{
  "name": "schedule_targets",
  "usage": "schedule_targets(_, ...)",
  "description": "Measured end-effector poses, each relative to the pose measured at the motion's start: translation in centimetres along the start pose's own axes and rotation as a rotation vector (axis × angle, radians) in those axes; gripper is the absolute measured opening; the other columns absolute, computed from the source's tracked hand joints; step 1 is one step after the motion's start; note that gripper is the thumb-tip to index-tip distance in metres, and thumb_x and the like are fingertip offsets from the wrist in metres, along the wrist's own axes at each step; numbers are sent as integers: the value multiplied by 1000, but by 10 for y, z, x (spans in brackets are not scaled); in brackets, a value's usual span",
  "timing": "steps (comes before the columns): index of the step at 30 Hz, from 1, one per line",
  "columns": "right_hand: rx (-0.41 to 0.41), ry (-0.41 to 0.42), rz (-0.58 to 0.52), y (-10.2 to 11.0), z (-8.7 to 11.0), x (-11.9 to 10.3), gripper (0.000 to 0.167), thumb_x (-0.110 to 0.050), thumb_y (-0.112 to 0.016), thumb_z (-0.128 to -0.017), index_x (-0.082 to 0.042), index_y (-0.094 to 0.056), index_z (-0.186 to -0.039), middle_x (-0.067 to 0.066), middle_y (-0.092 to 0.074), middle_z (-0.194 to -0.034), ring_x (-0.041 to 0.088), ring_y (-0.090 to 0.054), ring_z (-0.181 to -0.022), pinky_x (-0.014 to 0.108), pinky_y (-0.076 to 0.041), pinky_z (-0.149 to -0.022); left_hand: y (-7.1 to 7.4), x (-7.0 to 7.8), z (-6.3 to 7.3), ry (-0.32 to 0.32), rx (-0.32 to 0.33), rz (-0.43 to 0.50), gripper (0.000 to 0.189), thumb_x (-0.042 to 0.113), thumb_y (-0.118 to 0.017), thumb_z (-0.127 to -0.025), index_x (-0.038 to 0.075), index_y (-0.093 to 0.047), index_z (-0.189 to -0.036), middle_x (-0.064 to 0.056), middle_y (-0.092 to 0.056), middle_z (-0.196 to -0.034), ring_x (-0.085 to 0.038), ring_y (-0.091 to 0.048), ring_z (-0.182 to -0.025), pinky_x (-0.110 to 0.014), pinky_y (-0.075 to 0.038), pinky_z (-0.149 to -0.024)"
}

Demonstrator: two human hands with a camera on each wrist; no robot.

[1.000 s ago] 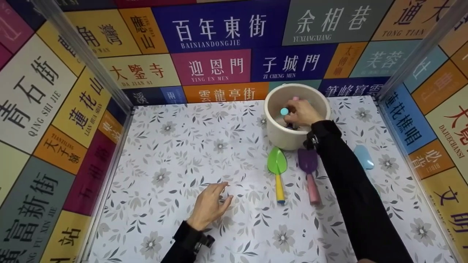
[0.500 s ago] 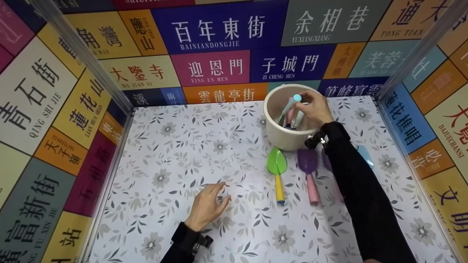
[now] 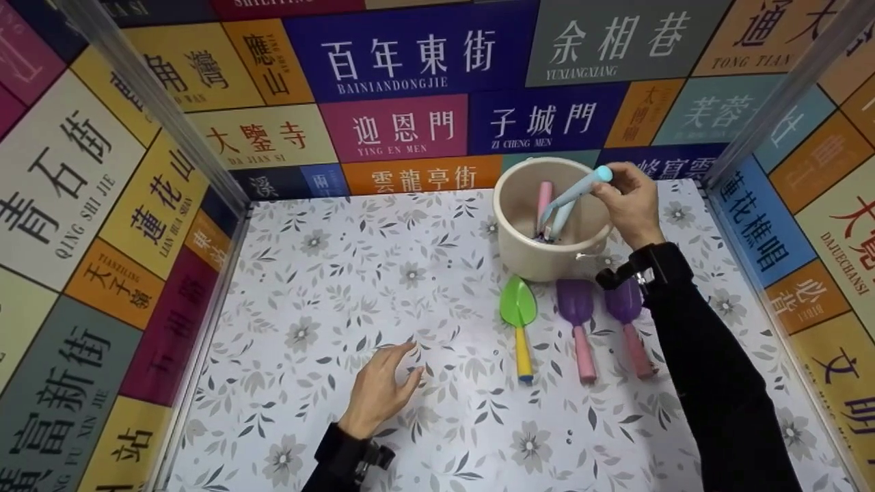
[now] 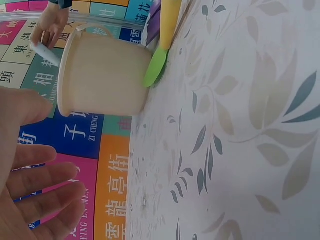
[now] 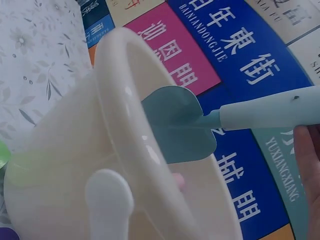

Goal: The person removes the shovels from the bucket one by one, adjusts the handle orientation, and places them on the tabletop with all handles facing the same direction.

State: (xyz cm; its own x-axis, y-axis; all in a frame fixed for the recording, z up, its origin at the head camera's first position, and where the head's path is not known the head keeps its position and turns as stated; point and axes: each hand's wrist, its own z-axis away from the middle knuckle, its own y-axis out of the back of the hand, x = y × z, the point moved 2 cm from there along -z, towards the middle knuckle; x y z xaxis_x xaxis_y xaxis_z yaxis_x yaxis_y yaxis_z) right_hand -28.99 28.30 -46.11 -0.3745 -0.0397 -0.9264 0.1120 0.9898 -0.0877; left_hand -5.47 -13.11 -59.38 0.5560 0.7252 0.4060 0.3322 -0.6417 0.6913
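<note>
My right hand (image 3: 632,205) pinches the end of a light blue trowel handle (image 3: 581,186) beside the bucket's right rim. The trowel's teal blade (image 5: 180,125) tilts down into the mouth of the cream bucket (image 3: 540,263). Also inside are a pink handle (image 3: 544,199) and a pale blue handle (image 3: 560,220), their lower ends crowded at the bottom. Lower left in the head view is my left hand (image 3: 384,389), holding nothing, fingers loosely bent. In the left wrist view its relaxed fingers (image 4: 45,185) spread in front of the signs.
In front of the bucket lie a green trowel (image 3: 518,307) with a yellow handle and two purple shovels, one left (image 3: 575,304) and one right (image 3: 623,301), with pink handles. Sign-printed walls (image 3: 410,48) enclose the floral tabletop (image 3: 328,273) at back and sides.
My right hand has come up out of the bucket and moved right, drawing the light blue trowel partway out. The right purple shovel now shows; the blue piece at right is hidden by the arm.
</note>
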Motion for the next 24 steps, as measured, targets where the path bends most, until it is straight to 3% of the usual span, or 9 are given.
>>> schedule_targets(5, 1, 50, -85, 9, 11, -12, 23, 18, -68, -89, 2, -73, -105, 3, -71, -98, 14, -69, -94, 24, -60, -85, 3, 0, -1, 14, 17, 4, 42, 12, -86, -82, -2, -72, -119, -15, -73, -107, -29, -72, -97, -39, -61, -79)
schedule_targets(12, -29, 123, -26, 18, 19, -29, 21, 13, -68, -88, 5, -73, -107, 0, -74, -97, 11, -70, -93, 17, -55, -77, 8, -2, -11, 27, 41, 29, 43, 10, -85, -82, -4, -71, -120, -18, -73, -109, -32, -72, -98, -41, -62, -78)
schedule_targets(18, -94, 215, -48, 14, 24, -49, 24, 13, -68, -86, 7, -72, -108, 1, -74, -99, 12, -69, -95, 18, -51, -76, 24, 0, -37, 16, 89, 67, 44, 9, -84, -84, -6, -70, -123, -20, -73, -112, -34, -72, -100, -43, -62, -80)
schedule_targets(24, -177, 274, -129, -5, 29, -73, 27, 11, -74, -85, 15, -68, -111, 6, -74, -100, 14, -68, -91, 20, -48, -73, 42, 12, -74, -13, 183, 164, 49, 5, -81, -84, -9, -66, -128, -21, -73, -113, -34, -71, -99, -43, -61, -82)
